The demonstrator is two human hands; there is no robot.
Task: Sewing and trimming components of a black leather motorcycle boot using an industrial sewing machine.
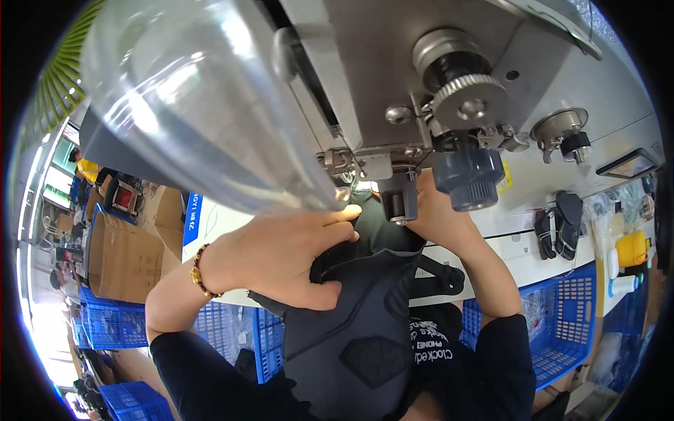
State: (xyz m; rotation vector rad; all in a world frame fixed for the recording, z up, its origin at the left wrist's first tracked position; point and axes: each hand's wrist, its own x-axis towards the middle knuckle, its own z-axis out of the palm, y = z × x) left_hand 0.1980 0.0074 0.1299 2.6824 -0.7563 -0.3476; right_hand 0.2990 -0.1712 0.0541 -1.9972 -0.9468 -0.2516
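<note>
— Where's the fabric?

— Centre frame: dark fabric runs up under the machine head. My left hand has its fingers pinching a fold, likely to keep it taut.

— And the right?

— My right hand rests behind the head, likely guiding; I can't tell how its fingers sit.

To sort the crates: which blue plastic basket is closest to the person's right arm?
The blue basket at the lower right, just beside the right forearm; the others sit on the left.

Brown cardboard box at left; yellow label on the machine.
</note>
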